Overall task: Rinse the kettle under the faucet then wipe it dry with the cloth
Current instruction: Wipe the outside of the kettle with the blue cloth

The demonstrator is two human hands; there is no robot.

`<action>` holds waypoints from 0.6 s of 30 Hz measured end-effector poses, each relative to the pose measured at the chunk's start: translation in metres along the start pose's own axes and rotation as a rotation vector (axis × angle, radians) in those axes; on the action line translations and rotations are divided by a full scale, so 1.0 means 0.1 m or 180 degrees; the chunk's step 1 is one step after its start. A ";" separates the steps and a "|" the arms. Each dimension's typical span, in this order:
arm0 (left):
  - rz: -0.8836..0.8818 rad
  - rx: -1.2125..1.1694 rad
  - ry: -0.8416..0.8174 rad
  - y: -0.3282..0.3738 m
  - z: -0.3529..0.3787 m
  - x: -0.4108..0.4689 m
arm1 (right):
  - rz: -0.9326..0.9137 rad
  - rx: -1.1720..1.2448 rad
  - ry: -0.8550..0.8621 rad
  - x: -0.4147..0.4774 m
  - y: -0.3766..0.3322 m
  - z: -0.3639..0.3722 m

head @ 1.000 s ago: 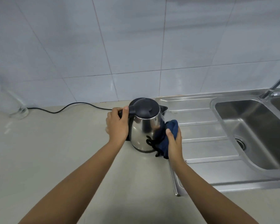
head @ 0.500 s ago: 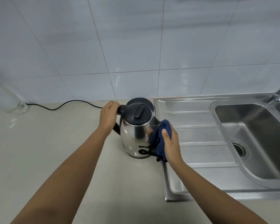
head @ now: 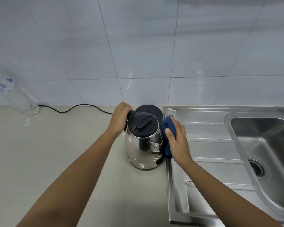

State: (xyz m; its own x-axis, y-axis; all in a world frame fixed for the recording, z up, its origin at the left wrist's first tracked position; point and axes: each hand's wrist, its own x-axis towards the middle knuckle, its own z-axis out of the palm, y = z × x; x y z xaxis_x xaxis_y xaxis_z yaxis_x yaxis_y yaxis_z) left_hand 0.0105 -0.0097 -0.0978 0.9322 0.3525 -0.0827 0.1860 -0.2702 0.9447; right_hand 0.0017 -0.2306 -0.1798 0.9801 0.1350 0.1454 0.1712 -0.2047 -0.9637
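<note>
My left hand [head: 120,119] is curled round the black handle of the steel kettle [head: 142,145], which stands on the counter [head: 56,153] just beside the drainboard [head: 211,148] — my right hand [head: 177,141] clutches the blue cloth [head: 167,126], pressing it against the kettle's right side.

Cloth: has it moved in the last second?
Yes. The cloth has slid back toward the wall, judged against the drainboard ridges.

Left forearm [head: 82,169] and right forearm [head: 220,190] are extended forward, converging. Left hand [head: 120,119] is curled round the handle of the kettle [head: 138,149], knuckles up. Right hand [head: 177,141] is wrapped round the cloth [head: 168,125], thumb laid across it, cloth pressed to the kettle's side.
</note>
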 end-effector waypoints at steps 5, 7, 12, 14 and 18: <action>0.0315 -0.0309 0.0350 -0.24 0.11 -0.50 | -0.0100 -0.0059 -0.0082 0.08 0.08 0.00; 0.0292 -0.0368 0.0263 -0.29 0.17 -0.62 | -0.0060 0.0039 -0.0097 0.10 0.10 0.02; 0.0107 -0.0623 0.0229 -0.26 0.26 -0.56 | 0.0028 0.0122 -0.0063 0.11 0.10 0.08; 0.0063 -0.0632 0.0217 -0.21 0.22 -0.49 | -0.0016 0.0077 -0.0022 0.06 0.09 0.09; 0.0075 -0.0634 -0.0061 -0.15 0.07 -0.31 | -0.0150 0.0010 0.0030 -0.19 0.07 0.15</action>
State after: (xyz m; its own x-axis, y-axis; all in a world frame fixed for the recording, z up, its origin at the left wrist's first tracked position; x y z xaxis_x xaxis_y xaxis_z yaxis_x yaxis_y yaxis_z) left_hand -0.0194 -0.0227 -0.1112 0.9416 0.3305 -0.0641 0.1007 -0.0949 0.9904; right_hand -0.0176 -0.2200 -0.1928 0.9719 0.1353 0.1927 0.2168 -0.1952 -0.9565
